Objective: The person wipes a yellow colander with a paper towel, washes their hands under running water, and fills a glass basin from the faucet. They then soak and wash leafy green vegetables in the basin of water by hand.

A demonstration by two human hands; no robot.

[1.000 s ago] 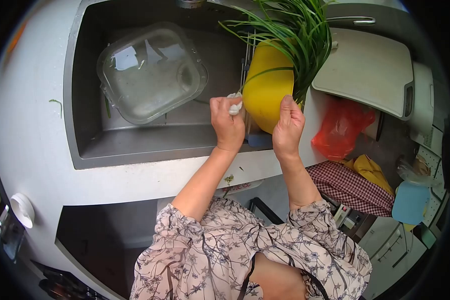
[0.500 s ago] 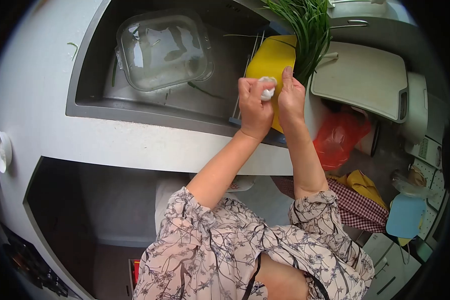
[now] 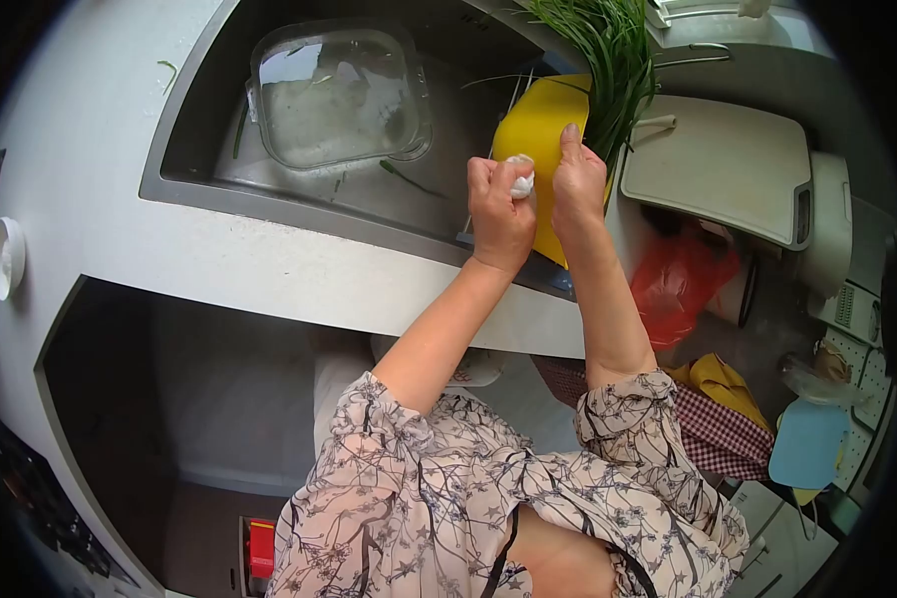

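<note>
Left hand: held white wad at yellow container.
Right hand: gripped container's edge.
Greens: lay beside container.

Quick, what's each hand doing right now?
Left hand: closed, holding a white wad.
Right hand: closed on the edge of the yellow tub, some fingers hidden.
</note>
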